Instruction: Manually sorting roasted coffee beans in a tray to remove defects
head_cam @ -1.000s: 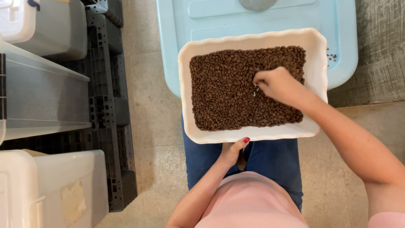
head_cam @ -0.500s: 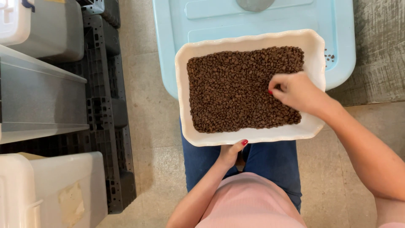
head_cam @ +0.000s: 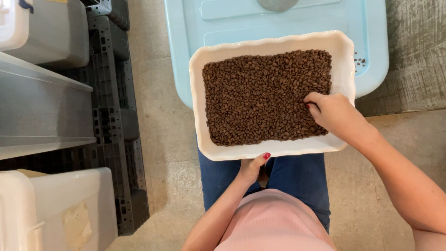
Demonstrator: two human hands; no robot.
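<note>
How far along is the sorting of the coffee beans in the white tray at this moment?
Done: a few stray beans already lie on the pale blue lid beside the white tray. In hand: the left hand supports the tray's near rim while the right hand picks at the coffee beans near the right edge. Left: the tray is nearly full.

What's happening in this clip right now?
A seated person holds a white scalloped baking dish full of roasted coffee beans over their lap. The left hand supports the dish's near edge from below, thumb on the rim. The right hand rests in the beans at the dish's right side, fingers curled. Behind the dish is a light blue plastic lid with a few stray beans.
</note>
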